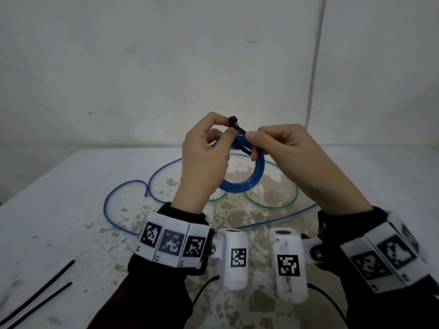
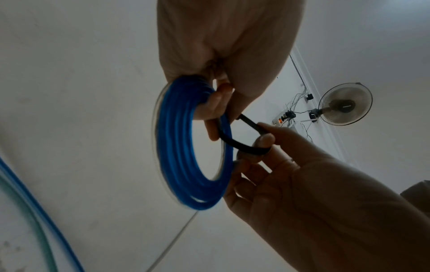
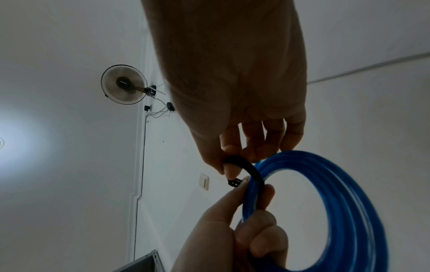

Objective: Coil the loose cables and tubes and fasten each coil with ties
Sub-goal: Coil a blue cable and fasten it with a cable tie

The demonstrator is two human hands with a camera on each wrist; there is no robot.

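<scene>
A blue tube coil [image 1: 244, 184] is held up above the table [image 1: 71, 210]. My left hand [image 1: 225, 129] grips its top, fingers curled through the ring, and steadies the head end of a black zip tie [image 1: 234, 122] with thumb and forefinger. My right hand [image 1: 254, 144] pinches the tie's strap, which bends round the coil's strands. The left wrist view shows the coil [image 2: 177, 147], the tie [image 2: 232, 142] looping past it, and the right hand [image 2: 263, 141] pinching the loop. From the right wrist, the tie [image 3: 252, 170] arcs over the coil [image 3: 349, 193].
A loose blue tube [image 1: 128, 186] and a green tube [image 1: 285, 198] lie in wide loops on the worn white table beneath my hands. Two spare black ties [image 1: 40, 298] lie at the front left. A wall stands close behind the table. A wall fan [image 2: 344, 104] is mounted high.
</scene>
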